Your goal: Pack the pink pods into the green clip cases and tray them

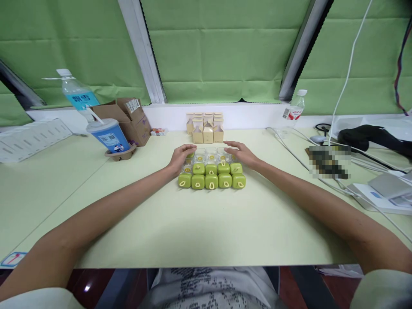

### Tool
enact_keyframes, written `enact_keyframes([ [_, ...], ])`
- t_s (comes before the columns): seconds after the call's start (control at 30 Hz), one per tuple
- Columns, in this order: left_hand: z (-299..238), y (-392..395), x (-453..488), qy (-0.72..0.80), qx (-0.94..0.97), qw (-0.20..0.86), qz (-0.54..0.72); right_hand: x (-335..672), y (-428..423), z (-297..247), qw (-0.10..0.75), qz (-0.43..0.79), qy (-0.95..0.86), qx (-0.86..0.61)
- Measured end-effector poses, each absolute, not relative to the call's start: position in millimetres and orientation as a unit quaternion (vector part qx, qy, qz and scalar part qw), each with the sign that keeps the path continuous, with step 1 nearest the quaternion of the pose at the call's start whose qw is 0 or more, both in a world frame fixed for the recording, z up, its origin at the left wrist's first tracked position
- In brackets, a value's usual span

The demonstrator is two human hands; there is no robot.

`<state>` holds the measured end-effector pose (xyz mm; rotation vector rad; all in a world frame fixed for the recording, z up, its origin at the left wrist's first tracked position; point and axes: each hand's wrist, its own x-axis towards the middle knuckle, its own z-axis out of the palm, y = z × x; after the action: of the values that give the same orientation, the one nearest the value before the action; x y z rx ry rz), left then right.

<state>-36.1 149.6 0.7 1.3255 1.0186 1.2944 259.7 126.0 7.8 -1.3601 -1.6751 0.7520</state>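
In the middle of the table stands a tight block of small square clear jars (211,157) with yellow spots inside. Those nearest me wear green lids (211,182) with pale loops on the front, while several behind are uncovered. My left hand (180,159) is at the block's back left corner, its fingers curled round a green lid (191,155) above a clear jar; its grip is partly hidden. At the back right corner, my right hand (243,154) rests beside the clear jars, fingers stretched and apart, the fingertips close to or touching a jar.
Small open cardboard boxes (207,133) stand behind the jars. Left are a blue cup (111,136), a brown carton (137,122), a water bottle (79,96) and white boxes (35,137). Right are another bottle (296,107), white cables (298,156) and a black cloth-like thing (370,135).
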Motion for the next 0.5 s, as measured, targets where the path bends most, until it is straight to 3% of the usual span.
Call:
enact_keyframes([
  [0.5,2,156,-30,0.463,0.562,0.458,0.510,253,141,0,0.439,0.342,-0.663,-0.501],
])
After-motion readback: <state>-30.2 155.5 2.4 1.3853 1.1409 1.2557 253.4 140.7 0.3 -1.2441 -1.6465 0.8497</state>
